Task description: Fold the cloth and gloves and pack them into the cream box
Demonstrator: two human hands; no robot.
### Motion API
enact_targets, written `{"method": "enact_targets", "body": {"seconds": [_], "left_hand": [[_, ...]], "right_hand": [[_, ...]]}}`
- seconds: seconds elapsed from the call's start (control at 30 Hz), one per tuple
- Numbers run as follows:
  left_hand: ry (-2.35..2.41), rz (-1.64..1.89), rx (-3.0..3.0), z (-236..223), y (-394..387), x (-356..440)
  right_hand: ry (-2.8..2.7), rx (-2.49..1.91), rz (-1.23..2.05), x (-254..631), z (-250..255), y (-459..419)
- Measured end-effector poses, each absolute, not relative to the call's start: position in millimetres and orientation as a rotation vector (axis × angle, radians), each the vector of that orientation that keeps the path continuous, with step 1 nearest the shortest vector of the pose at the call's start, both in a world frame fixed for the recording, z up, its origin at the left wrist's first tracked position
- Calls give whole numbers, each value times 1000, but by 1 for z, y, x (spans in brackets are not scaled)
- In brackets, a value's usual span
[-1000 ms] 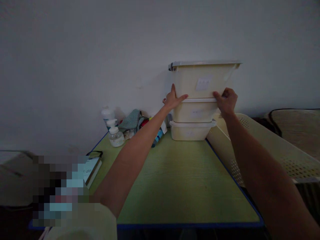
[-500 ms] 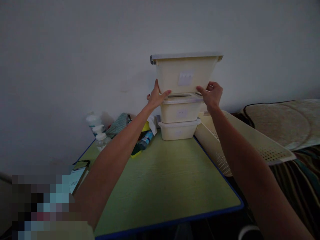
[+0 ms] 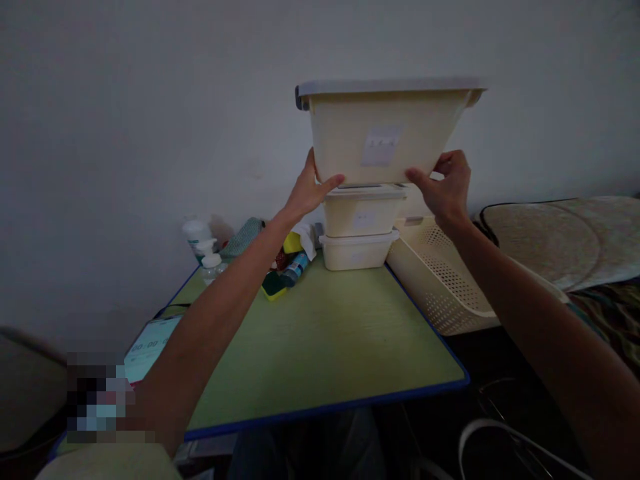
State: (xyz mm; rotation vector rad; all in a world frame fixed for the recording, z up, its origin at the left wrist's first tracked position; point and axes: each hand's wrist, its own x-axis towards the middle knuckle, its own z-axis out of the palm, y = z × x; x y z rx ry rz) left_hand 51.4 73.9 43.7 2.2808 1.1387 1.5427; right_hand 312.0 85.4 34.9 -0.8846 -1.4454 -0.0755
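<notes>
Grey wall (image 3: 150, 100) behind; left fingers (image 3: 331, 183) and right fingers (image 3: 417, 176) clamp the lidded box (image 3: 345, 130) low.

The lidded, labelled cream box (image 3: 386, 130) is upright; held above two stacked boxes (image 3: 343, 220).

We note a plain grey wall (image 3: 150, 100) filling the upper background, with a faint smudge (image 3: 255, 175) low near its middle. Light: dim, cool, a little brighter on the wall's centre than at its corners. Furniture: a table (image 3: 320, 353), green wood-grain top, blue edging (image 3: 325, 411). At right we record a beige cushion (image 3: 565, 240) with dark piping, and beside it dark striped fabric (image 3: 610, 320). Below the table, deep shadow; floor detail unreadable to us. Lower right: a white curved band (image 3: 493, 423), identity undetermined.
</notes>
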Motion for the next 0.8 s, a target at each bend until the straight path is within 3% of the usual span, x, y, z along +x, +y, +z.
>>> {"method": "enact_targets", "body": {"seconds": [0.23,0.8], "left_hand": [[958,1642,2263,9,39,49],[1245,1626,2016,-92,-50,41]], "right_hand": [[-1526,-844,127,307,17,39],[-1629,-921,337,296,-55,-51]]}}
